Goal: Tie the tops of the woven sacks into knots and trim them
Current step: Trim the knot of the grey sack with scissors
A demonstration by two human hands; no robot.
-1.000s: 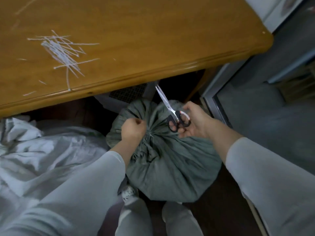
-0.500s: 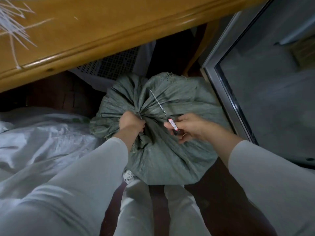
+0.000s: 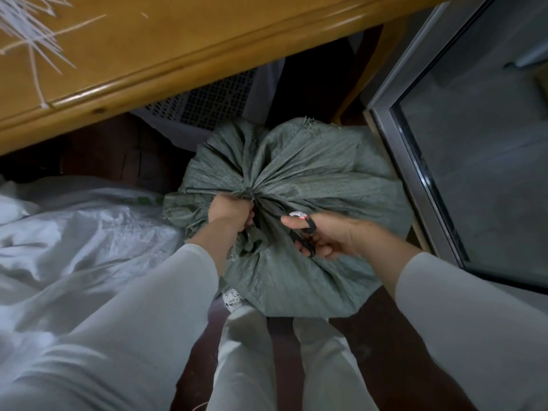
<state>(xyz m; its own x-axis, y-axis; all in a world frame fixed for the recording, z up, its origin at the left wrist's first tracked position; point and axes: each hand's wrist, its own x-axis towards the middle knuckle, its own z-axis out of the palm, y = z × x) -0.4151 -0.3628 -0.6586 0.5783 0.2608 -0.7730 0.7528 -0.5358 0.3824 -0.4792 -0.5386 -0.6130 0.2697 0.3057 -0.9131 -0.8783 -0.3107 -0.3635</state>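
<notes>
A full grey-green woven sack [image 3: 320, 179] stands on the dark floor in front of me, its top bunched into a gathered neck. My left hand [image 3: 229, 213] is shut around that neck. My right hand [image 3: 329, 237] holds black-handled scissors [image 3: 305, 229], fingers through the loops. The blades point toward the gathered neck and are mostly hidden in the folds next to my left hand.
A wooden table [image 3: 166, 48] overhangs the sack at the top, with a bundle of white plastic strips [image 3: 26, 34] on it. White sacks [image 3: 74, 232] lie at the left. A metal-framed glass door [image 3: 421, 161] stands close at the right. My legs [image 3: 246, 351] are below.
The scissors came down from pointing up at the table edge to the sack's gathered neck, their blades now buried in the folds. My left hand kept its grip. The view tilted downward.
</notes>
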